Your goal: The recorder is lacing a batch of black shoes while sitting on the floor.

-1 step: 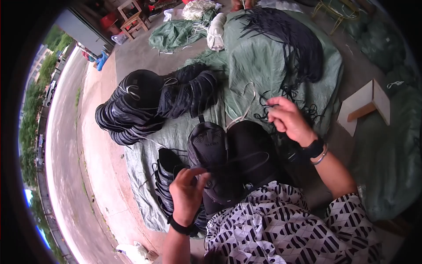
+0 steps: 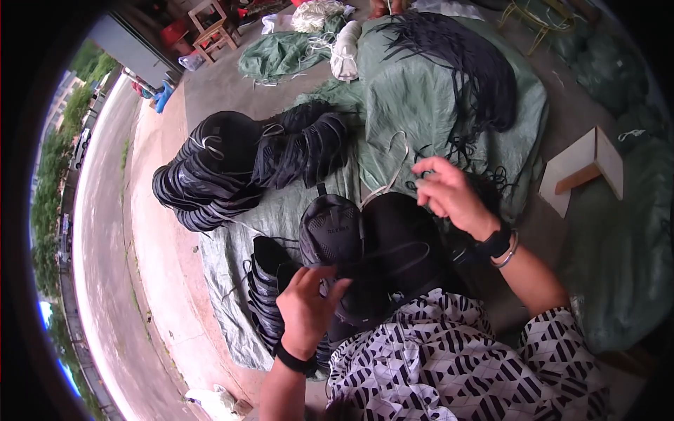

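A dark grey-black shoe upper (image 2: 335, 228) with mesh panels lies across my black-clad lap. My left hand (image 2: 307, 309) is at its near end, thumb and forefinger curled together around a thin black shoelace (image 2: 413, 261). From those fingertips the lace runs right in a loose loop over my thigh. My right hand (image 2: 453, 198) hovers above and to the right of the upper, fingers bent but apart, with nothing visible between them. Behind it, a tangle of black laces (image 2: 484, 175) hangs down a green sheet.
Bundled black shoe uppers (image 2: 225, 158) sit at the left on a pale green woven sheet (image 2: 221, 281). More uppers (image 2: 261, 302) lie stacked beside my left hand. A green-covered heap (image 2: 393, 91) bears a spread of dark laces (image 2: 484, 77). An angled white board (image 2: 579, 168) stands right; a wooden chair (image 2: 209, 31) is far left.
My right hand has shifted slightly left and down, and its fingers have spread. The left hand has moved a little to the right. The upper stays on my lap.
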`<state>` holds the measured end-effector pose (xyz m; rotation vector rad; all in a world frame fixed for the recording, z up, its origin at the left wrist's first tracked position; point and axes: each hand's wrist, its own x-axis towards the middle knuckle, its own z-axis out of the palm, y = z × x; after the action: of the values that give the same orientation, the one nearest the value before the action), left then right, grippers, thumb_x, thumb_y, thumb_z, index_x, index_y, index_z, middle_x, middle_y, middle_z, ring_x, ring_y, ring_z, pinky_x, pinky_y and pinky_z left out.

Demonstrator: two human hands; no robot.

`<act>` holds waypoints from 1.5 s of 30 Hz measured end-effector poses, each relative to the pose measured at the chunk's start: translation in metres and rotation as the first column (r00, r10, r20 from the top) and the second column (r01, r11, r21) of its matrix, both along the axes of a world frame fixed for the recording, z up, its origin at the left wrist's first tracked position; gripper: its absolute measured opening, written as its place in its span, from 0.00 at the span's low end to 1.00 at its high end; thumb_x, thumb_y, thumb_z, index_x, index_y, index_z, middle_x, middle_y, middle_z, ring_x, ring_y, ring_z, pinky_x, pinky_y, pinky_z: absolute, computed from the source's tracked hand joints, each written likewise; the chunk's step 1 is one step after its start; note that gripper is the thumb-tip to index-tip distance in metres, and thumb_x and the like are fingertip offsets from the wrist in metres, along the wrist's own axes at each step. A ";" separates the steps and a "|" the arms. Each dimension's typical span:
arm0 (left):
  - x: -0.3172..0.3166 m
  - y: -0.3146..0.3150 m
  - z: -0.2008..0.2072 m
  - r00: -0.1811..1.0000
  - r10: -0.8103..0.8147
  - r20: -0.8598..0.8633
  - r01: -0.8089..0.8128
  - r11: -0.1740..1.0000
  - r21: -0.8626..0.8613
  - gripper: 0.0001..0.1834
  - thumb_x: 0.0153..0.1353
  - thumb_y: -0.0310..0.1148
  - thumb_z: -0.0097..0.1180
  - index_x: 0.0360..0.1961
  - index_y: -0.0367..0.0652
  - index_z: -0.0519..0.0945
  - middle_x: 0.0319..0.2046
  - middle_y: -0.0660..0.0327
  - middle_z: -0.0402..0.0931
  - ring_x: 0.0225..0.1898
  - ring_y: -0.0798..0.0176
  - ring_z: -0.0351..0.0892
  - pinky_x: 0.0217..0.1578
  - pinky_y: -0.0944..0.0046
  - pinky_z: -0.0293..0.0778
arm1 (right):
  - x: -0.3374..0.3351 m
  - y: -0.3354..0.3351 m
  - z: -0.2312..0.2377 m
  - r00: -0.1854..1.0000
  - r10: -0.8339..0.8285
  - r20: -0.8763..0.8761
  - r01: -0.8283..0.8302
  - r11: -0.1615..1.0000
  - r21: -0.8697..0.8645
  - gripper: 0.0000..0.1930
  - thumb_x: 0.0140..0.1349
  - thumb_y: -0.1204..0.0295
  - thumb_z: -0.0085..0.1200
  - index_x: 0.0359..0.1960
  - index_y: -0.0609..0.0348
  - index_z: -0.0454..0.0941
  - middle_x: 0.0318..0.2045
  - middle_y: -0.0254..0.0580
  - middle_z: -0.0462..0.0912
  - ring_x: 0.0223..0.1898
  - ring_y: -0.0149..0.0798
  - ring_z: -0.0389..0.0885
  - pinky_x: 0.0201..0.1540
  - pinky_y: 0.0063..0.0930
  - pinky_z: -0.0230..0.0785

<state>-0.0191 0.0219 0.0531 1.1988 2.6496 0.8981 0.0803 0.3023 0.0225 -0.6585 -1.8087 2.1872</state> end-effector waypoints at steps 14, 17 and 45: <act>-0.041 0.012 -0.002 0.865 -0.161 0.474 0.243 0.963 -0.115 0.10 0.52 0.35 0.62 0.27 0.39 0.81 0.21 0.57 0.77 0.23 0.63 0.77 0.26 0.65 0.70 | -0.029 -0.041 -0.037 0.919 0.386 -0.083 -0.364 0.910 0.196 0.06 0.59 0.70 0.56 0.33 0.58 0.74 0.22 0.27 0.74 0.21 0.22 0.70 0.21 0.17 0.61; -0.043 0.003 -0.017 0.794 -0.191 0.577 0.184 0.980 0.071 0.09 0.53 0.32 0.64 0.26 0.36 0.80 0.19 0.61 0.75 0.23 0.72 0.73 0.26 0.70 0.68 | -0.018 -0.006 -0.039 0.980 0.195 0.028 -0.181 0.946 -0.268 0.07 0.56 0.68 0.59 0.33 0.52 0.74 0.22 0.20 0.68 0.20 0.14 0.61 0.16 0.10 0.46; -0.028 -0.039 -0.071 0.739 0.007 0.674 -0.394 0.816 0.423 0.07 0.66 0.34 0.50 0.34 0.43 0.72 0.21 0.69 0.68 0.19 0.75 0.60 0.21 0.76 0.59 | -0.032 -0.124 -0.014 0.899 0.427 0.098 -0.244 0.303 0.921 0.14 0.52 0.64 0.62 0.23 0.58 0.71 0.24 0.40 0.73 0.27 0.45 0.77 0.27 0.35 0.69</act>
<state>-0.0469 -0.0174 -0.0182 0.4597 2.0070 1.8112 0.0479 0.1785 0.0081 0.2141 -2.7749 0.8835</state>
